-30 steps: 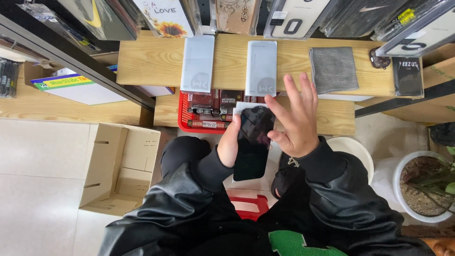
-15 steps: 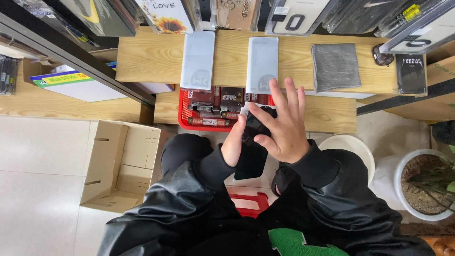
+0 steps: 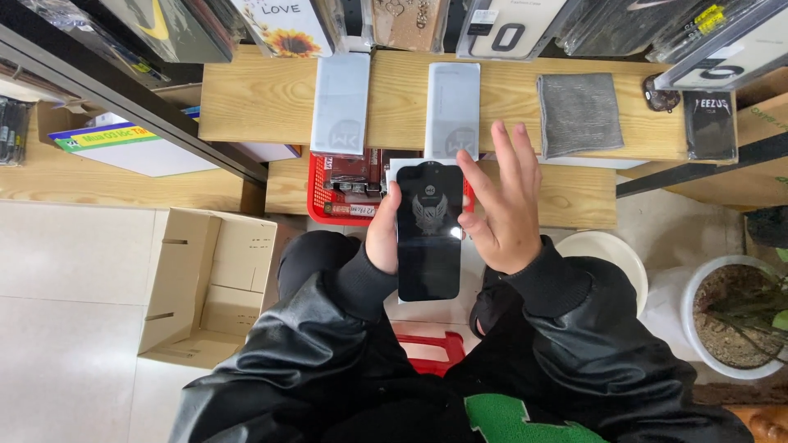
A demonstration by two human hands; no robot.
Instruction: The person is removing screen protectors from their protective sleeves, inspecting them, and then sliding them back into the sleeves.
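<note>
Below the wooden bench (image 3: 246,107), over the person's lap, a black phone-shaped panel (image 3: 428,231) with a white backing stands upright along its length, face up to the camera. The left hand (image 3: 383,238) has its grip clamped on the panel's left edge, fingers hidden behind it. The right hand (image 3: 501,205) is beside the panel's right edge, its fingers spread apart and pointing away from the body; its thumb touches or nearly touches the upper right edge of the panel, and which of the two cannot be told. Both arms wear black glossy sleeves (image 3: 312,344). Behind the panel, a red basket (image 3: 324,193) of small packaged parts sits on a lower wooden shelf (image 3: 566,197). On the bench, two pale grey flat packets lie side by side, well apart: the left packet (image 3: 341,102) and the right packet (image 3: 452,111), the latter just above the panel's top. To the right lies a grey cloth (image 3: 579,113), then a small dark round object (image 3: 662,94) and a black card (image 3: 709,125). Phone cases (image 3: 283,25) hang in a row along the bench's far edge. Left of the knees, an open cardboard box (image 3: 209,287) rests on the tiled floor (image 3: 66,312). At the right stand a white bucket (image 3: 611,254) and a white pot (image 3: 739,316) of soil. A red stool (image 3: 431,349) shows between the knees.
</note>
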